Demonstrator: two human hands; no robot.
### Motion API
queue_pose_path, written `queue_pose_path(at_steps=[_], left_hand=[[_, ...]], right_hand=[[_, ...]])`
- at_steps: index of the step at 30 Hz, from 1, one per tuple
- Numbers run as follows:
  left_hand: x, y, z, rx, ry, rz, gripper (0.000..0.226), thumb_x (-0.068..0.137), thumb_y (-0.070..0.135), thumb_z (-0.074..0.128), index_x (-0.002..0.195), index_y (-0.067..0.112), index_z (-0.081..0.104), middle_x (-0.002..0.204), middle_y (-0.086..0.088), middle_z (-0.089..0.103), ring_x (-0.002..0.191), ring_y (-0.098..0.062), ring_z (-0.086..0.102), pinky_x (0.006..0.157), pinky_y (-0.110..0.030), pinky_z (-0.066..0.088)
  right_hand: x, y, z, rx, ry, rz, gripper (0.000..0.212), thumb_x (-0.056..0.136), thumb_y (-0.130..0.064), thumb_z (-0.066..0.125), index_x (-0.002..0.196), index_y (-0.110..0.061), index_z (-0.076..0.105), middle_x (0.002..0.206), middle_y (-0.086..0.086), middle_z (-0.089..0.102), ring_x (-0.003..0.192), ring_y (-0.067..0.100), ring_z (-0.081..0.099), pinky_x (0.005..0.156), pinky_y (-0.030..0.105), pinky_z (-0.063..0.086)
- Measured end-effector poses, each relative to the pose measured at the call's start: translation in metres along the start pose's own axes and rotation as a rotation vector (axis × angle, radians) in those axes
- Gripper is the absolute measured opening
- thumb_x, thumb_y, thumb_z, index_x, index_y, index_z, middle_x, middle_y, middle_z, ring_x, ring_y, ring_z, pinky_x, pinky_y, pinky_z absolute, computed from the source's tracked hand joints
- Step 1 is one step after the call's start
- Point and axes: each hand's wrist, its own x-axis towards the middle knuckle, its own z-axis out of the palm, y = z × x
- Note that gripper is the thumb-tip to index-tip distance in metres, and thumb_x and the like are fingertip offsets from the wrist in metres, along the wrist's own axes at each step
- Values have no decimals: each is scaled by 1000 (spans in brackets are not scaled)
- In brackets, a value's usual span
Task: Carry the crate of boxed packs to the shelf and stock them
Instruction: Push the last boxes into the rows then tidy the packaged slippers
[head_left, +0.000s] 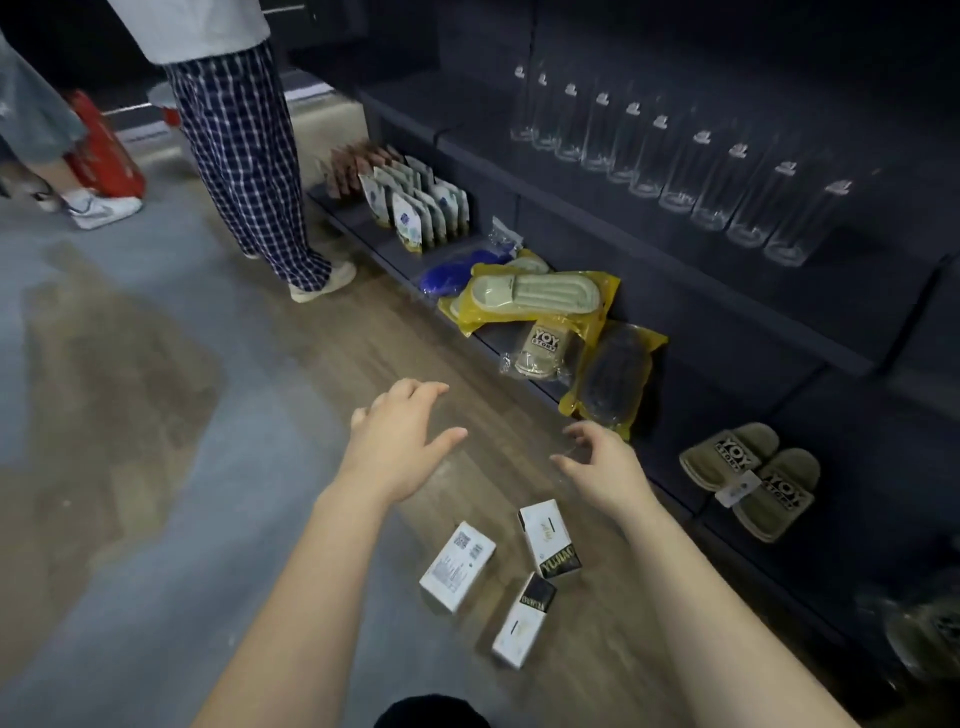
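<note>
Three white boxed packs lie loose on the wooden floor below my forearms: one on the left (457, 566), one with a black end (549, 538), and one nearest me (523, 621). My left hand (400, 441) hovers above the floor with its fingers spread and relaxed, holding nothing. My right hand (597, 467) is beside it, fingers loosely curved and thumb apart, with nothing plainly in it. A faint glint shows by its fingertips. No crate is plainly visible. The dark shelf unit (727, 322) runs along the right.
The lowest shelf holds bagged slippers (535, 296), a dark bagged pair (613, 374), loose tan slippers (753, 478) and pouches (415, 208). Clear glass bottles (675, 156) line the shelf above. A person in checked trousers (249, 156) stands ahead on the left, and another person stands behind them.
</note>
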Motion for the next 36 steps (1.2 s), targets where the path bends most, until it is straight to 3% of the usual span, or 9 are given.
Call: queue_pose_path(at_steps=[6, 14, 17, 23, 32, 36], left_hand=[[-10, -47, 109, 11, 0, -30, 60, 94, 52, 51, 146, 29, 34, 143, 3, 41, 133, -20, 40, 105, -44, 31], [-37, -75, 201, 16, 36, -34, 60, 93, 53, 52, 145, 29, 35, 140, 3, 42, 130, -21, 43, 103, -44, 32], [-50, -83, 222, 23, 33, -43, 60, 92, 53, 52, 145, 30, 35, 142, 3, 40, 130, -21, 43, 103, -43, 32], [-69, -96, 257, 33, 33, -64, 59, 93, 53, 50, 145, 30, 35, 142, 4, 39, 132, -19, 40, 103, -39, 31], [-83, -122, 295, 12, -5, -95, 58, 93, 54, 50, 145, 32, 35, 143, 8, 38, 132, -16, 40, 101, -37, 31], [-82, -130, 307, 33, -16, -93, 56, 95, 54, 47, 145, 33, 34, 145, 9, 36, 133, -15, 40, 101, -35, 32]], right_hand=[[20, 92, 89, -39, -61, 33, 41, 86, -30, 69, 125, -20, 59, 128, 5, 56, 116, 18, 56, 83, 24, 39], [11, 175, 167, -56, -83, 89, 39, 86, -26, 69, 123, -21, 59, 127, 7, 55, 112, 20, 56, 71, 20, 41], [5, 195, 189, -75, -96, 102, 40, 85, -24, 67, 124, -20, 59, 126, 8, 56, 108, 22, 59, 74, 22, 35], [1, 223, 231, -86, -161, 115, 42, 86, -24, 63, 128, -17, 56, 120, 8, 56, 95, 21, 56, 71, 24, 36], [8, 249, 283, -102, -131, 249, 45, 87, -27, 66, 126, -12, 49, 125, 12, 52, 108, 29, 58, 75, 28, 45], [2, 264, 305, -131, -136, 299, 62, 82, -35, 74, 127, -11, 40, 132, 13, 45, 112, 30, 58, 81, 32, 47]])
